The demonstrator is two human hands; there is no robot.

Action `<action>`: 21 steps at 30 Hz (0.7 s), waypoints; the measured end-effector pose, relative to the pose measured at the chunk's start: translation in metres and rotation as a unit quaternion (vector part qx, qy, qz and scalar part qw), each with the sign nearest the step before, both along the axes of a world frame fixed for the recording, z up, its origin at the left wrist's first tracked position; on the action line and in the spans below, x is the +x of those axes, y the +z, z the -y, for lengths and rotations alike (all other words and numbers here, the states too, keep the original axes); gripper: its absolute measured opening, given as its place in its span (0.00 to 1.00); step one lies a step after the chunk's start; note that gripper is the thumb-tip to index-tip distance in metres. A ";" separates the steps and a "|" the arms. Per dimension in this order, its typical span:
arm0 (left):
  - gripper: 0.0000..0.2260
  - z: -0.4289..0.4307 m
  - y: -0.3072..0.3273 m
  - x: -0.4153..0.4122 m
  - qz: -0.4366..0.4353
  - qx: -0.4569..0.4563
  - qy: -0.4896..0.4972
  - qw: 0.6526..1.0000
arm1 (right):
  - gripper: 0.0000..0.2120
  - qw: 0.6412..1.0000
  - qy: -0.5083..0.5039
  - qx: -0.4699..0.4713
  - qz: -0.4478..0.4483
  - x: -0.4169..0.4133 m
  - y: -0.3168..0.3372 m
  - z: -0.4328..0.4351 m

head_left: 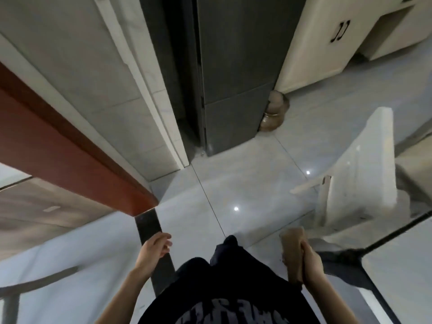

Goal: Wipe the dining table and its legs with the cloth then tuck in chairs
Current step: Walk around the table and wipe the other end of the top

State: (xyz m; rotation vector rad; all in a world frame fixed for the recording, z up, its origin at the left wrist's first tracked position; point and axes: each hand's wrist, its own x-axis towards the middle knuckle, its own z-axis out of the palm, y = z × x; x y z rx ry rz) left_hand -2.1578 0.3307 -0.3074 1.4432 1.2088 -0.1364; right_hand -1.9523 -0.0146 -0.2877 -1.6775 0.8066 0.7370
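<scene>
Head view: right hand (312, 263) grips bunched cloth (291, 240) near chair (360, 164); soft, light, probably limp; best held wadded in palm; left hand (154, 249) loose, open, at table leg (149, 226).

Glossy tiled floor (236, 183), dark fridge (236, 66)
</scene>
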 end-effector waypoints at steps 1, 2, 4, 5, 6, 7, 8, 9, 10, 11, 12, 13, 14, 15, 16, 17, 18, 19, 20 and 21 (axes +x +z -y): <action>0.10 -0.012 0.000 0.016 -0.005 0.001 0.006 1.000 | 0.20 1.000 0.002 0.012 0.007 0.021 0.004 -0.014; 0.10 -0.025 0.001 0.032 -0.007 0.002 0.009 1.000 | 0.19 0.999 0.006 0.029 0.011 0.041 0.007 -0.028; 0.10 -0.049 0.003 0.063 -0.018 0.009 0.011 1.000 | 0.20 0.999 0.019 0.022 0.023 0.081 0.011 -0.054; 0.09 -0.059 0.004 0.079 -0.022 0.015 0.015 1.000 | 0.20 0.999 0.012 0.033 0.018 0.100 0.013 -0.066; 0.09 -0.068 0.003 0.095 -0.023 0.016 0.023 0.999 | 0.20 0.999 0.008 0.036 0.017 0.118 0.014 -0.076; 0.09 -0.077 0.002 0.112 -0.025 0.015 0.026 0.999 | 0.19 0.999 0.006 0.043 0.013 0.135 0.014 -0.086; 0.09 -0.085 0.000 0.130 -0.026 0.015 0.024 0.999 | 0.19 0.999 0.005 0.045 0.009 0.152 0.013 -0.095; 0.09 -0.093 -0.004 0.150 -0.029 0.016 0.018 0.999 | 0.19 0.999 -0.004 0.045 0.010 0.168 0.012 -0.104; 0.09 -0.102 -0.008 0.170 -0.030 0.011 0.010 0.999 | 0.19 0.999 -0.013 0.048 0.016 0.182 0.010 -0.111; 0.10 -0.110 -0.012 0.192 -0.031 0.002 -0.004 1.000 | 0.19 0.998 -0.023 0.052 0.024 0.197 0.008 -0.117; 0.10 -0.120 -0.017 0.215 -0.032 -0.006 -0.025 0.999 | 0.20 0.998 -0.026 0.051 0.032 0.212 0.002 -0.122; 0.11 -0.131 -0.022 0.241 -0.036 -0.011 -0.052 0.998 | 0.20 0.998 -0.033 0.048 0.037 0.227 -0.001 -0.126; 0.11 -0.142 -0.024 0.268 -0.037 -0.015 -0.075 0.996 | 0.20 0.997 -0.049 0.049 0.035 0.241 -0.003 -0.130; 0.11 -0.153 -0.025 0.298 -0.031 -0.017 -0.096 0.995 | 0.19 0.995 -0.073 0.055 0.035 0.254 -0.003 -0.132; 0.11 -0.163 -0.025 0.331 -0.020 -0.010 -0.119 0.993 | 0.18 0.993 -0.102 0.050 0.039 0.267 -0.006 -0.133; 0.11 -0.174 -0.024 0.366 -0.004 0.000 -0.146 0.989 | 0.18 0.990 -0.126 0.045 0.039 0.281 -0.007 -0.134; 0.11 -0.182 -0.020 0.402 0.005 0.013 -0.175 0.984 | 0.20 0.988 -0.143 0.039 0.039 0.292 -0.009 -0.133; 0.10 -0.187 -0.013 0.437 0.007 0.022 -0.200 0.980 | 0.21 0.986 -0.157 0.034 0.040 0.301 -0.008 -0.133; 0.10 -0.189 -0.005 0.472 0.013 0.026 -0.225 0.974 | 0.22 0.983 -0.173 0.030 0.042 0.309 -0.005 -0.134; 0.10 -0.188 0.001 0.505 0.022 0.023 -0.252 0.967 | 0.23 0.979 -0.197 0.026 0.043 0.318 -0.005 -0.133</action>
